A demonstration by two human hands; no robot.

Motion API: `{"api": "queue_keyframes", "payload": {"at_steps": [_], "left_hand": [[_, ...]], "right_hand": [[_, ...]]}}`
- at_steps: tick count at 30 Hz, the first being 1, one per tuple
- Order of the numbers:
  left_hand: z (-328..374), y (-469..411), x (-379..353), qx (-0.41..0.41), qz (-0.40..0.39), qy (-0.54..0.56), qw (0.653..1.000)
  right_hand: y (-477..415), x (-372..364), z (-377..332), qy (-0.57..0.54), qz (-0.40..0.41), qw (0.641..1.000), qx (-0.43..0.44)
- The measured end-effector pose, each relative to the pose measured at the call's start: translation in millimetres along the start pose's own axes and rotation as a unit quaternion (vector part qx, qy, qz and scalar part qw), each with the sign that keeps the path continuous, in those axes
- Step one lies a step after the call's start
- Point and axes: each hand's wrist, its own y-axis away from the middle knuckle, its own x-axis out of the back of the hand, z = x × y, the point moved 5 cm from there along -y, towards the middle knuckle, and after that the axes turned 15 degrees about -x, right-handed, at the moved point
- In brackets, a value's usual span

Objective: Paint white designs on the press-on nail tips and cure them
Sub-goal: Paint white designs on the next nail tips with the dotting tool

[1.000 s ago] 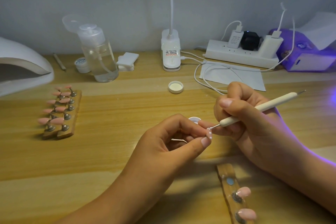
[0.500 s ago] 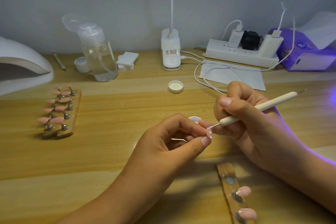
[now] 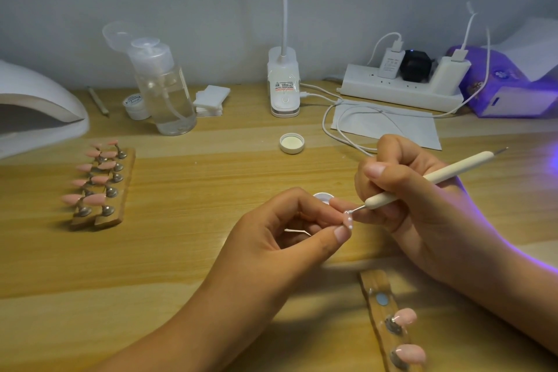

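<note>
My left hand (image 3: 280, 238) pinches a small pink nail tip (image 3: 348, 219) between thumb and fingers; white dots show on it. My right hand (image 3: 407, 193) grips a white dotting pen (image 3: 422, 180) like a pencil, its metal point touching the tip's upper end. A small white paint pot (image 3: 322, 197) sits just behind my left fingers, half hidden. A wooden holder (image 3: 381, 305) at the lower right carries two pink tips (image 3: 406, 315). Another wooden holder (image 3: 120, 190) at the left carries several pink tips (image 3: 93, 180).
A white curing lamp (image 3: 36, 109) stands at the far left edge. Along the back stand a clear pump bottle (image 3: 164, 90), a small jar (image 3: 136, 106), white pads (image 3: 211, 100), a desk lamp base (image 3: 283, 84) and a power strip (image 3: 401, 87). A loose white cap (image 3: 291, 143) lies mid-table. Violet light glows at the right.
</note>
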Motion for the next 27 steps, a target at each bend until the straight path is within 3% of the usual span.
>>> {"api": "queue_keyframes", "payload": {"at_steps": [27], "left_hand": [[-0.8, 0.0, 2.8, 0.011, 0.008, -0.010, 1.000]], "right_hand": [[-1.5, 3.0, -2.3, -0.008, 0.000, 1.000, 0.006]]}}
